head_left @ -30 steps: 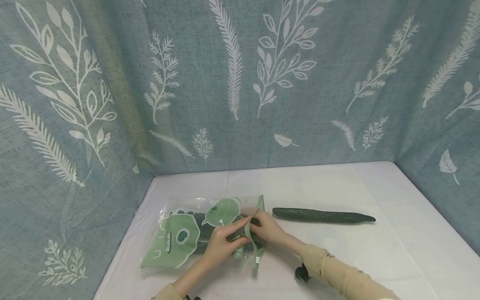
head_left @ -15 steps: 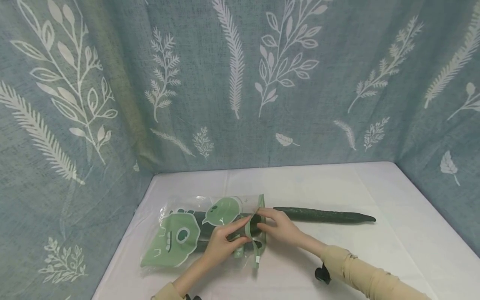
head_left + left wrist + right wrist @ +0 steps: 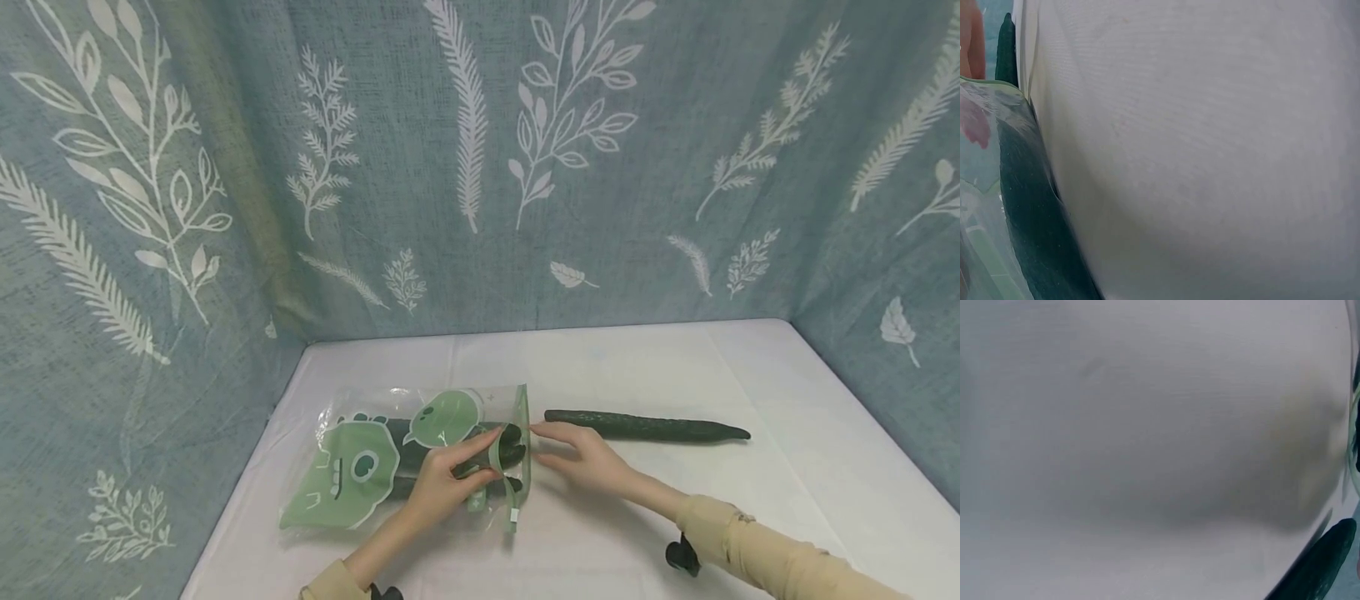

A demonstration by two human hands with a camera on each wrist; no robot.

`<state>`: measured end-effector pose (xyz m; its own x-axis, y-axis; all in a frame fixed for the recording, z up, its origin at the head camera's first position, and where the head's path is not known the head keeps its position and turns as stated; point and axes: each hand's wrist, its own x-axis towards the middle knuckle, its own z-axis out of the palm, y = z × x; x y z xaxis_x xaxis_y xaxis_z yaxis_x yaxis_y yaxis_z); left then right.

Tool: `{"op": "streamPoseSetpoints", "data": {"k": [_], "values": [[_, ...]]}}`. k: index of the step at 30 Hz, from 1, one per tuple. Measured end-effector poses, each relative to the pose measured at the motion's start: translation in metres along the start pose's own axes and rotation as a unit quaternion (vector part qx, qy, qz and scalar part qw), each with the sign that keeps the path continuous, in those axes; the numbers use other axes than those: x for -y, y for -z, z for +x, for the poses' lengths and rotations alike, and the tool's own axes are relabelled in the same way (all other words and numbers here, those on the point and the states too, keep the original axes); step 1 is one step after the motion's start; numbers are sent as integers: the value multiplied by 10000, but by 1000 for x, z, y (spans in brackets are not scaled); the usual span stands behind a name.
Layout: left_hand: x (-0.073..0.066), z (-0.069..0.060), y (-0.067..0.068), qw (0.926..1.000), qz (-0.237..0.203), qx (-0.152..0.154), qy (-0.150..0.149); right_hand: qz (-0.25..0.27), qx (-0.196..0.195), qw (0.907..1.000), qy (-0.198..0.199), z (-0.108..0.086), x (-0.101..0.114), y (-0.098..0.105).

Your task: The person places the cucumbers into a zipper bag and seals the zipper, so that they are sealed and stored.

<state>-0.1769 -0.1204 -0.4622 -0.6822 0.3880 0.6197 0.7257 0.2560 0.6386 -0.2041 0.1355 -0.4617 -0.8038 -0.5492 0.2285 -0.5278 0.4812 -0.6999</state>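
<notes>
A clear zip bag [image 3: 360,479] with green cartoon prints lies flat, its mouth facing right. Dark green cucumbers [image 3: 512,457] are inside, their ends showing at the mouth; one cucumber [image 3: 1041,212] is seen through the plastic in the left wrist view. My left hand [image 3: 446,483] pinches the bag's upper layer near the mouth, between thumb and fingers. Just right of the mouth, my right hand [image 3: 592,462] has its fingers extended and holds nothing; fingertips are at or close to the bag's green edge. Another cucumber [image 3: 652,427] lies on the table behind the right hand.
A white cloth [image 3: 660,367] covers the table. Blue-green curtains [image 3: 495,275] with white leaf prints stand along the back and both sides. A small slider [image 3: 513,517] sits at the near end of the bag's green edge.
My right hand has drawn back rightward out of the bag's mouth, uncovering the cucumber ends there. The left hand keeps its pinch on the bag, and the loose cucumber stays where it was.
</notes>
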Motion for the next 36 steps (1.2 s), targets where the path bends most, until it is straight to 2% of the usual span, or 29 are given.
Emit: {"op": "streamPoseSetpoints", "data": {"k": [5, 9, 12, 16, 20, 24, 28, 31, 35, 36], "values": [[2, 0, -1, 10000, -23, 13, 24, -134, -84, 9998, 111, -10, -5, 8], [0, 0, -1, 9999, 55, -57, -143, -217, -221, 9994, 164, -18, -10, 17], [-9, 3, 1, 9995, 77, -120, -292, -305, -320, 9990, 101, -25, -15, 24], [-25, 9, 6, 9994, 66, -146, -297, -395, -503, 9980, 30, -34, -22, 36], [-31, 12, 9, 9995, 84, -106, -300, -509, -766, 9957, -52, -42, -28, 47], [-27, 11, 9, 9996, 42, -51, -282, -617, -945, 9932, -274, -49, -35, 60], [-11, 6, 5, 9994, 58, -41, -344, -782, -1066, 9902, -441, -58, -44, 74], [0, 1, 2, 9996, 74, -33, -260, -936, -1096, 9876, -621, -65, -53, 85], [5, -1, 1, 10000, 30, -9, -87, -1000, -1109, 9847, -902, -74, -63, 101], [5, -1, 1, 9999, 28, -11, -123, -1004, -1126, 9840, -948, -76, -65, 105]]}}
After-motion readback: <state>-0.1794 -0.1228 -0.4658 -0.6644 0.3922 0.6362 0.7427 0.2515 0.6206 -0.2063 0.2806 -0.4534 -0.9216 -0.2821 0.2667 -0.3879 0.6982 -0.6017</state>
